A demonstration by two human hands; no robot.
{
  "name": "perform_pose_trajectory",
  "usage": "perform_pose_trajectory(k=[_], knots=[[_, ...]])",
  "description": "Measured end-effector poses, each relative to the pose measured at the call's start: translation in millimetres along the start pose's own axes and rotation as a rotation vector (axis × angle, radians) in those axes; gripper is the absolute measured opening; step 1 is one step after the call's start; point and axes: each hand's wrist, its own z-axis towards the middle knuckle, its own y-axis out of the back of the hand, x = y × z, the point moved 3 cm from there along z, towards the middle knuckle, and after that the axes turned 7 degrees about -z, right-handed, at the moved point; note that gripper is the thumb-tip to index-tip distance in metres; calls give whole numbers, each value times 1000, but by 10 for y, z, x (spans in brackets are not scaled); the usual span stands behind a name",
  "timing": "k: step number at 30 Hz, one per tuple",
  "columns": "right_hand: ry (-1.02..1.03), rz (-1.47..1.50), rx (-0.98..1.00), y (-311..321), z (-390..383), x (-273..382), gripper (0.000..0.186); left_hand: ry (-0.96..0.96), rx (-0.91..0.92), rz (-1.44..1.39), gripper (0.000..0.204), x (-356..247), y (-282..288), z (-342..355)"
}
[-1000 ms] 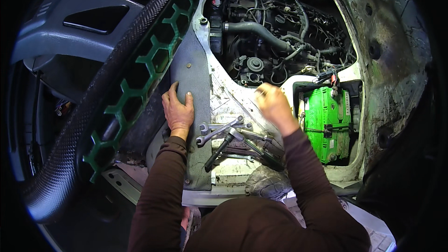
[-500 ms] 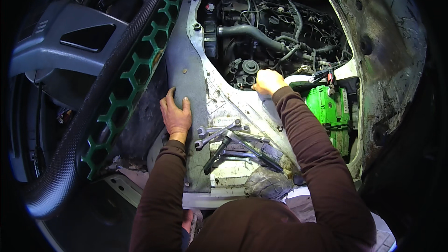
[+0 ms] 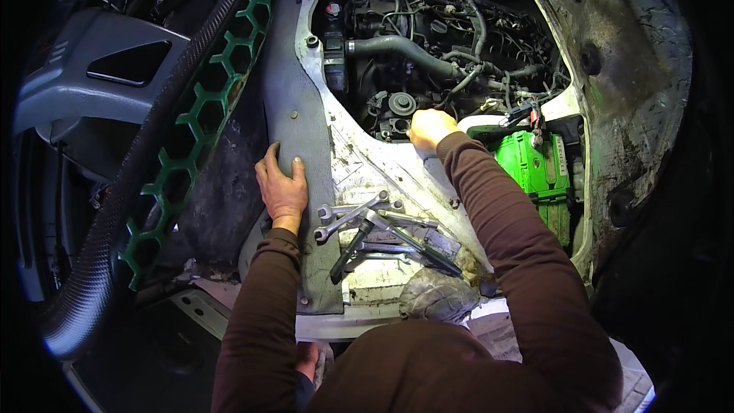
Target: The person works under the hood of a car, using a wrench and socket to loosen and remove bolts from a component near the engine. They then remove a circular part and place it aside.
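Note:
My left hand (image 3: 282,187) lies with spread fingers on the grey padded strip (image 3: 302,69) along the white metal panel (image 3: 401,176). My right hand (image 3: 430,128) is closed at the lower edge of the engine bay, beside a round metal housing (image 3: 401,104); what it holds, if anything, is hidden. Several wrenches (image 3: 344,222) and dark-handled tools (image 3: 417,252) lie in a heap on the white panel between my forearms. A crumpled grey rag (image 3: 437,294) lies below them.
The engine (image 3: 428,30) fills the opening at the top. A green battery (image 3: 524,168) sits in a recess at the right, partly behind my right arm. A dark steering wheel (image 3: 88,283) and green honeycomb trim (image 3: 191,118) run along the left. A worn metal panel (image 3: 634,84) rises at the right.
My right hand has moved up and forward from over the white panel to the engine bay's edge. My left hand stays on the strip. The whole view has shifted slightly.

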Motion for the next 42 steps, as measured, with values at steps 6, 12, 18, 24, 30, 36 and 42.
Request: perform_pose_trajectory(k=[6,12,18,24,30,36,42], knots=[[194,-25,43,-114,184,-83,37,-4,2,8,61,-14,2,2],[73,16,98,89,82,-72,36,20,5,0,61,3,12,-18],[85,-50,116,-28,95,-17,35,21,16,-1,61,-23,7,-4],[207,94,165,88,93,-134,40,19,9,0,61,-14,11,1],[162,14,78,-101,157,-66,37,10,5,-5,61,-8,1,6],[245,124,138,85,112,-109,42,3,11,4,61,4,-9,-14],[122,26,72,-126,209,-73,38,-1,14,5,61,-9,-9,3]])
